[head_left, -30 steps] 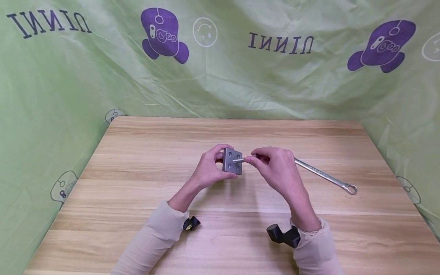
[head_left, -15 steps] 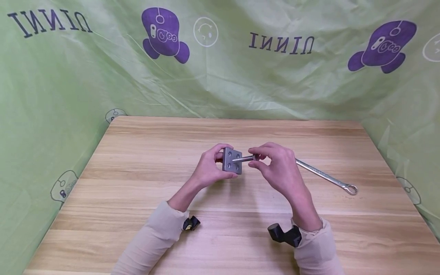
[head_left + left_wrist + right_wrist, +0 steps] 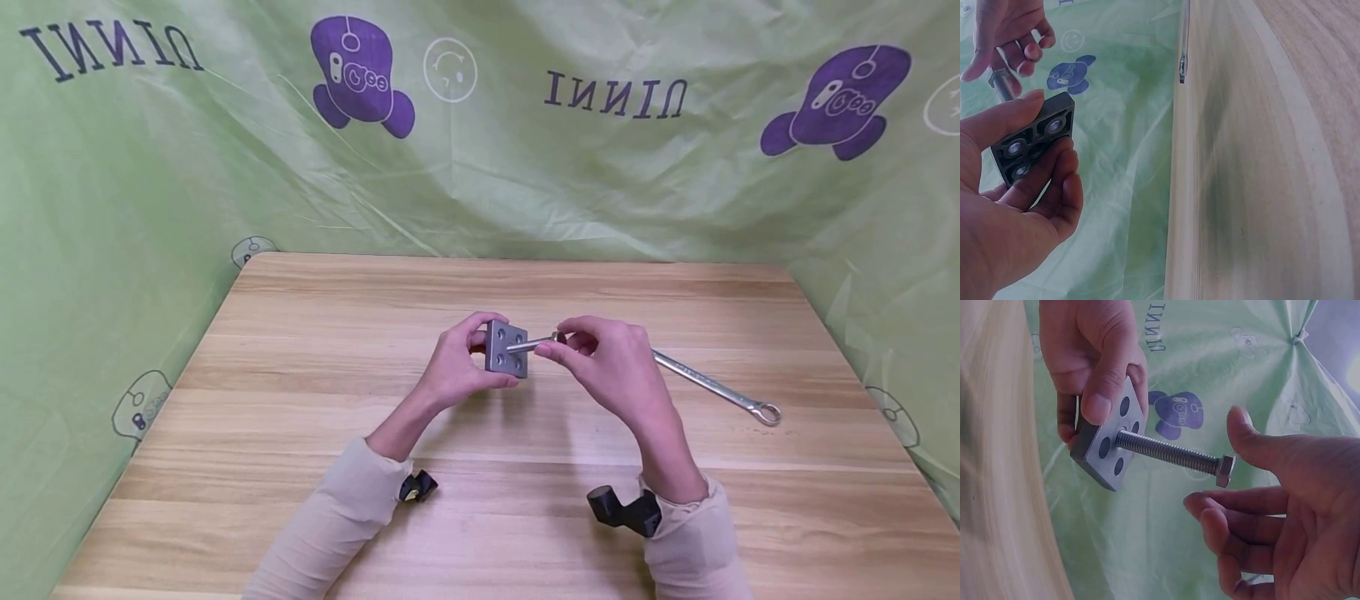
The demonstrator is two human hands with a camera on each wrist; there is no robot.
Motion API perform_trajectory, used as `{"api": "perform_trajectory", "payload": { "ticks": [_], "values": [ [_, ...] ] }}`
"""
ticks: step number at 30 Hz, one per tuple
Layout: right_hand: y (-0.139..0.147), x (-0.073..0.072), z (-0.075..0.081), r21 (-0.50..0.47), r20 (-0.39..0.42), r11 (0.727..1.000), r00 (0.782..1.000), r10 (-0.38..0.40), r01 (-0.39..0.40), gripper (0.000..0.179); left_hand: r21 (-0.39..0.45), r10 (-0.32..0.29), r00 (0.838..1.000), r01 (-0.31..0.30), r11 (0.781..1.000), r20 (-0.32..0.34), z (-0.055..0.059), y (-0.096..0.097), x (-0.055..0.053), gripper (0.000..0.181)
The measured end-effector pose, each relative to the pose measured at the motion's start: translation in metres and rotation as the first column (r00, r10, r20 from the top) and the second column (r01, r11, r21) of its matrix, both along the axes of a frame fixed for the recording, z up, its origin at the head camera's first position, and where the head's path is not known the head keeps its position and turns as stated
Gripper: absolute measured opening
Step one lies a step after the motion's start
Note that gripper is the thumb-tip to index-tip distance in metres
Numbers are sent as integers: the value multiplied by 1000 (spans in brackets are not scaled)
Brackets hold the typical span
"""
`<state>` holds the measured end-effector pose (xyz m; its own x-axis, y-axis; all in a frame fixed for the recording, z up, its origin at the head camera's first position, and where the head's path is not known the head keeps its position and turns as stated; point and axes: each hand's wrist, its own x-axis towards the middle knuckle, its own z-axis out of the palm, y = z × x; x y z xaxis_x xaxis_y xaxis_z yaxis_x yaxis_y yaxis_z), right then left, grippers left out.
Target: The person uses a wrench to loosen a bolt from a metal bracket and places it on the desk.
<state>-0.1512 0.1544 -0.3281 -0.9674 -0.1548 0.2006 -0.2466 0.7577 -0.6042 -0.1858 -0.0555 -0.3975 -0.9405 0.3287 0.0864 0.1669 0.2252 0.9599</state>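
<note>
My left hand (image 3: 456, 365) grips a square grey plate (image 3: 509, 370) by its edges, thumb on one side and fingers on the other. The plate has several holes near its corners, and its back has recessed pockets in the left wrist view. A long threaded hex bolt (image 3: 1166, 452) stands out from the middle of the plate, its head pointing to the right. Around the bolt's head (image 3: 1225, 470), my right hand (image 3: 617, 364) has its thumb and fingers spread apart, and a gap shows between them and the head in the right wrist view.
A long combination wrench (image 3: 705, 383) lies on the wooden table (image 3: 300, 333) right of the right hand, its ring end toward the front right and its other end hidden behind that hand. Green printed cloth (image 3: 480, 183) encloses the back and sides.
The right thumb and fingers have shifted about the bolt's head, spreading off the bolt and drawing slightly right. The bolt stays in the plate, and the left hand holds still.
</note>
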Motion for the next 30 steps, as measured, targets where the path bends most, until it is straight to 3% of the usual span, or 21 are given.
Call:
{"api": "perform_trajectory", "payload": {
  "ticks": [8, 17, 23, 30],
  "values": [
    [-2, 0, 1, -17, 28, 999, 999, -31, 31, 24, -26, 13, 1000, -13, 1000, -2, 0, 1, 0, 73],
    [1, 1, -2, -13, -146, 998, 987, 64, -67, 22, -26, 4, 1000, -4, 1000, 9, -3, 1, -1, 76],
    [2, 0, -4, -14, -253, 992, 960, 119, -126, 23, -10, -2, 1000, 2, 1000, 24, -2, 0, -1, 75],
    [3, -2, -8, 43, -388, 978, 899, 205, -205, 29, 4, -4, 1000, 4, 1000, 23, 0, 0, -1, 74]
  ]
}}
